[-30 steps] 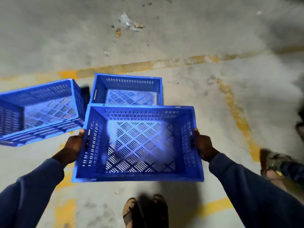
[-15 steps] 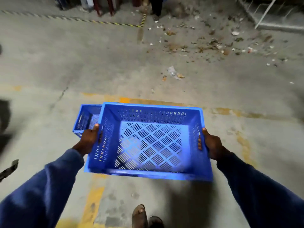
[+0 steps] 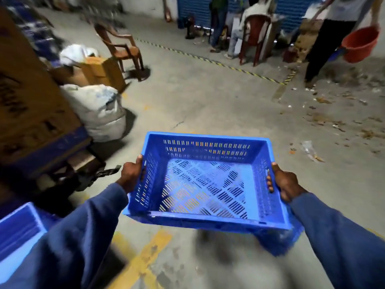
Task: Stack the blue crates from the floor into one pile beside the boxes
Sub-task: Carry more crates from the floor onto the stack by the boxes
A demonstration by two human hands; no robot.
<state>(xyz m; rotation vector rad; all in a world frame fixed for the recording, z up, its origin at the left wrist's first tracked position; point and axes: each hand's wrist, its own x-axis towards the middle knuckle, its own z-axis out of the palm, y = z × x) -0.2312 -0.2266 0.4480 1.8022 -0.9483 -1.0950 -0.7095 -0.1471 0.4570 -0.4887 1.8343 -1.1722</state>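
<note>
I hold an empty blue slotted crate (image 3: 205,182) in the air in front of me, tilted a little down to the right. My left hand (image 3: 131,174) grips its left side handle and my right hand (image 3: 285,184) grips the right one. Part of another blue crate (image 3: 16,228) shows at the lower left edge, behind my left sleeve. A tall stack of brown cardboard boxes (image 3: 27,97) stands at the left, above that crate.
White sacks (image 3: 98,109) and an open carton (image 3: 100,69) lie beside the boxes. Brown plastic chairs (image 3: 123,46) stand further back. People stand and sit at the far wall; one carries a red tub (image 3: 360,44). Yellow floor lines (image 3: 141,259) and litter mark the concrete.
My view has swung up and left while I carry the crate. The floor crates have left view; the cardboard boxes, sacks, chairs and people have come into view.
</note>
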